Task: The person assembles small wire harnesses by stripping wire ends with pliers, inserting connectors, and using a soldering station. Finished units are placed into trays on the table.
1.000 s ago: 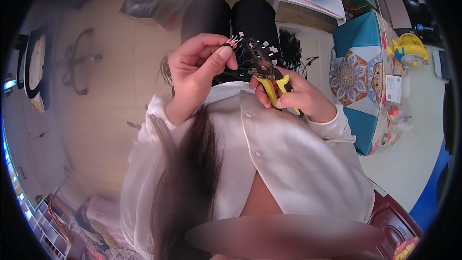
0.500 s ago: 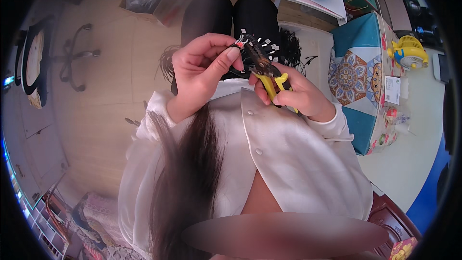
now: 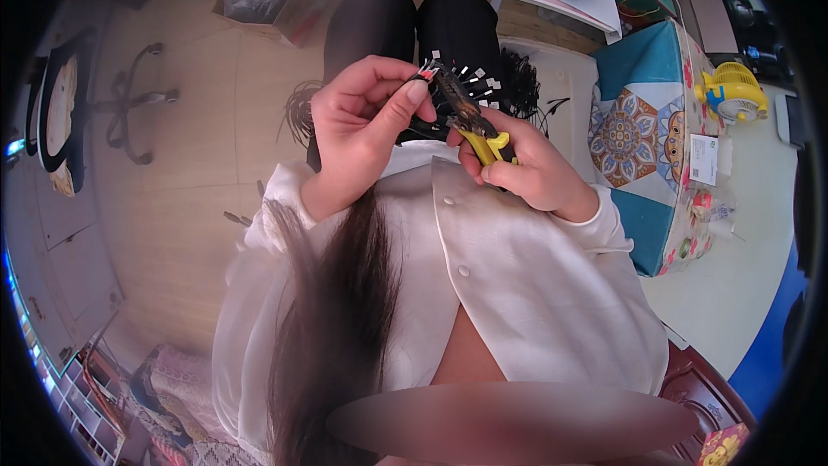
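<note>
Watching remotely, I'm seeing the right hand squeezing the pliers tighter than a second ago, against wires the left hand is pinching, so the tool is likely biting.

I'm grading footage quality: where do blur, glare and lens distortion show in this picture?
Head view: black fisheye rim, edges near it bending; head view: dark hair soft, a smooth blurred oval over the bottom centre; head view: bluish glare at the far left; head view: yellow-handled wire strippers fairly clear, but wire ends too small to judge.
</note>
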Motion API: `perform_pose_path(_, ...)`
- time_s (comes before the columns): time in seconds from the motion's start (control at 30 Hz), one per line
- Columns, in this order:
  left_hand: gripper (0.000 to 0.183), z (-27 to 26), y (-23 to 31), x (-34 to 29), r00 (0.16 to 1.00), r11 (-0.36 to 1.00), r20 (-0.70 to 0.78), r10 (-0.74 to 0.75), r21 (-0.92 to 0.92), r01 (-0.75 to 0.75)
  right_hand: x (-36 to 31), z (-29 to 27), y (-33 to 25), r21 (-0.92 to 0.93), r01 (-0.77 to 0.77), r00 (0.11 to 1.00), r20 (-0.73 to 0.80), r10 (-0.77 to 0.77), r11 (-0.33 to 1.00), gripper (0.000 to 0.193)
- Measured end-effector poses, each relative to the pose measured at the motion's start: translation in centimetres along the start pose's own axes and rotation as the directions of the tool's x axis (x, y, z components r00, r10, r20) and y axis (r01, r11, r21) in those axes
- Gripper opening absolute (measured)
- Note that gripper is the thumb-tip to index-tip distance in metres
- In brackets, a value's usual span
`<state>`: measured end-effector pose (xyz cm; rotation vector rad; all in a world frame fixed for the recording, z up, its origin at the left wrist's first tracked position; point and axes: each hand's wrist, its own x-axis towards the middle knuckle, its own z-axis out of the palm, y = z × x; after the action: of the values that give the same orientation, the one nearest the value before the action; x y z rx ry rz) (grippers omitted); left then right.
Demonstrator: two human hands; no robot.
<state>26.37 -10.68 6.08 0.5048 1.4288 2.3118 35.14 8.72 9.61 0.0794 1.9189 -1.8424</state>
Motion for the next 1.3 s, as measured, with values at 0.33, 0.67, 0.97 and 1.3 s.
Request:
perform_pose_path(0.33, 0.013, 0.00, -0.09, 0.09, 0.999, 0.999, -0.030, -0.018, -0.028, 0.017, -0.11, -0.17, 0.04, 0.090, -0.008, 1.000, 0.028, 0.005, 0.996, 0.031)
perform_pose_path(0.67, 0.011, 0.08, -0.06, 0.07, 0.999, 0.996, -0.026, -0.033, -0.079, 0.031, -0.15, -0.20, 0.19, 0.029, -0.005, 1.000, 0.019, 0.004, 1.000, 0.042)
perform_pose_path(0.97, 0.011, -0.09, -0.10, 0.06, 0.996, 0.984, 0.020, -0.083, -0.160, 0.085, 0.28, -0.17, 0.68, -0.055, 0.105, 0.994, -0.010, -0.106, 0.993, 0.034)
perform_pose_path(1.3, 0.009, -0.23, -0.21, 0.30, 0.988, 0.969, 0.027, -0.151, -0.195, 0.154, 0.57, -0.34, 0.43, -0.223, 0.099, 0.991, -0.060, -0.116, 0.970, 0.031)
